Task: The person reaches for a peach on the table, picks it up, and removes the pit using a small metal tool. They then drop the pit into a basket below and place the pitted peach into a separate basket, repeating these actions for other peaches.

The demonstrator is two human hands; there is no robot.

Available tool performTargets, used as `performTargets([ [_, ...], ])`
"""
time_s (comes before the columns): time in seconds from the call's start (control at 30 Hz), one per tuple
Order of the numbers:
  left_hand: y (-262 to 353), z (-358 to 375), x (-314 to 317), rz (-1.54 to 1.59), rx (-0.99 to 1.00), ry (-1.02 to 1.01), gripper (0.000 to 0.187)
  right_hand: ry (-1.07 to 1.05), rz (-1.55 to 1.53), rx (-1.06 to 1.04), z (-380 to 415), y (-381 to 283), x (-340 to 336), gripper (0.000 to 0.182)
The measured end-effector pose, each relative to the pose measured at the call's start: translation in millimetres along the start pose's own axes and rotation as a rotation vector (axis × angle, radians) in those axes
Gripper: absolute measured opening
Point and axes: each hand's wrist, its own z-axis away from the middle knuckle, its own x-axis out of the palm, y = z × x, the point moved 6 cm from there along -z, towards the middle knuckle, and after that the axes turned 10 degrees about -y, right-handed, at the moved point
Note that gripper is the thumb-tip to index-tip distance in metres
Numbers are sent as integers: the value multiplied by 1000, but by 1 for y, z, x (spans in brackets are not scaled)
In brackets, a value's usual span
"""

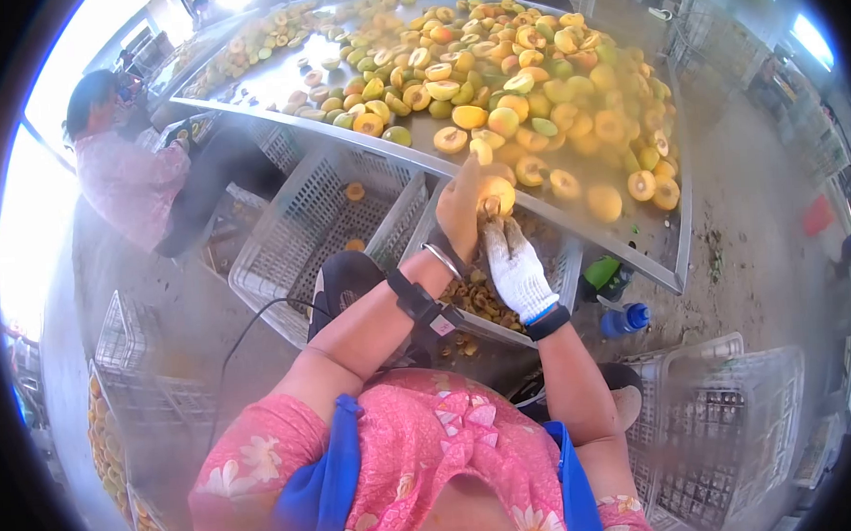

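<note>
My bare left hand is closed around a yellow peach at the near edge of the metal table. My right hand, in a white glove with soiled fingertips, is closed against the underside of that peach. Whatever its fingers pinch is too small to make out. Many whole and halved peaches, yellow and green, lie heaped on the metal table just beyond my hands. Directly below my hands, a crate holds brownish pits and scraps.
Left of my hands stands a pale plastic crate with a few peach pieces. A blue bottle lies on the floor near a green object. Crates stand at right. Another person sits at left. A dark cable hangs nearby.
</note>
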Motion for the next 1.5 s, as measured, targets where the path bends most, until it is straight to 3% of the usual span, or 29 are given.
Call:
performTargets([
  [0.07, -6, -6, -11, -146, 163, -12, 48, -12, -112, 3, 1, 1, 2, 38],
  [0.17, 1, -6, -19, -288, 90, 81, 40, -56, -378, 86, 2, -6, 2, 37],
  [0.23, -3, -7, -20, -131, -18, 68, 38, -92, -441, 133, 4, -7, 4, 39],
  [0.27, -6, -8, -20, -53, -72, 61, 38, -50, -337, 32, 2, 4, 7, 40],
  [0.37, 1, -10, -15, -408, 187, -83, 38, 23, -234, -97, 0, 41, 24, 40],
  [0.47, 12, -7, -6, -290, 62, -79, 37, -81, -481, 149, 2, 27, 22, 38],
  [0.57, 13, -11, -11, -432, -30, -207, 36, -287, -707, 398, 11, 1, 15, 38],
  [0.63, 15, -11, -8, -774, -29, -350, 40, -393, -971, 487, 17, -5, 24, 32],
  [0.7, 22, -5, -1, -850, 63, -506, 42, -365, -1071, 552, 19, -11, 36, 34],
  [0.8, 10, -4, -10, -604, -66, -421, 44, -388, -1285, 656, 23, -5, 45, 38],
  [0.9, 0, -4, -13, -160, -171, -388, 47, -457, -1411, 664, 22, -13, 47, 38],
  [1.03, -3, 4, -15, 9, -320, -260, 55, -564, -1438, 610, 21, -10, 46, 39],
  [1.13, -3, 5, -16, -67, -266, -263, 60, -505, -1385, 586, 21, 1, 51, 39],
  [1.23, 2, 11, -14, 156, -212, -113, 61, -690, -1666, 460, 23, -10, 49, 39],
  [1.33, -3, 5, -32, 357, -164, 93, 59, -650, -1676, 426, 24, -11, 48, 40],
  [1.43, 24, -6, -74, 386, 23, 220, 52, -706, -1605, 398, 28, -9, 55, 44],
  [1.5, 67, -10, -105, 271, 198, 313, 44, -735, -1788, 407, 31, -12, 56, 46],
])
